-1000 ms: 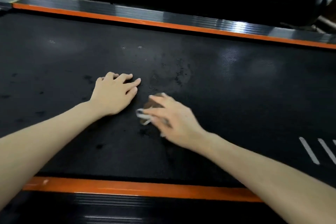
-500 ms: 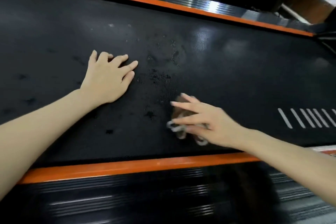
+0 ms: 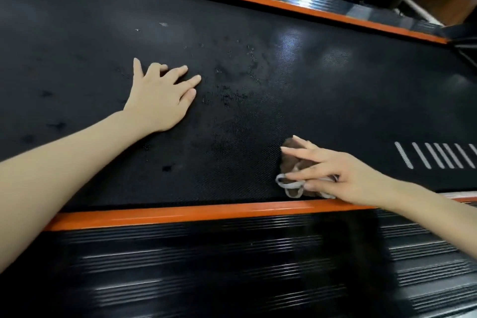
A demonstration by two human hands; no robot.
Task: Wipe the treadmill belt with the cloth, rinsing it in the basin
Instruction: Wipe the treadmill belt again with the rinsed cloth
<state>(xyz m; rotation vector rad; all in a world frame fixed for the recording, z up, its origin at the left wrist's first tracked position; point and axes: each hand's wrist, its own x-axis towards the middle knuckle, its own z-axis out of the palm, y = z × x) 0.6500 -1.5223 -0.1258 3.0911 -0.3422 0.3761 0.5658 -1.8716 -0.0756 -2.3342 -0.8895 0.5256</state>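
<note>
The black textured treadmill belt [image 3: 322, 90] fills the view, with damp blotches and droplets in its middle. My right hand [image 3: 335, 173] presses a small brown cloth with a white edge [image 3: 290, 184] flat onto the belt close to the near orange rail, fingers stretched out over it. My left hand [image 3: 160, 95] rests palm down on the belt to the left, fingers spread, holding nothing. The basin is not in view.
An orange strip [image 3: 180, 213] runs along the belt's near edge, with a ribbed black side rail [image 3: 206, 266] below it. A matching orange strip and rail [image 3: 258, 0] border the far side. White stripes [image 3: 436, 159] mark the belt at right.
My right hand has slid the cloth to the right and nearer to the near orange strip. My left hand has stayed planted on the belt. The view has shifted rightward.
</note>
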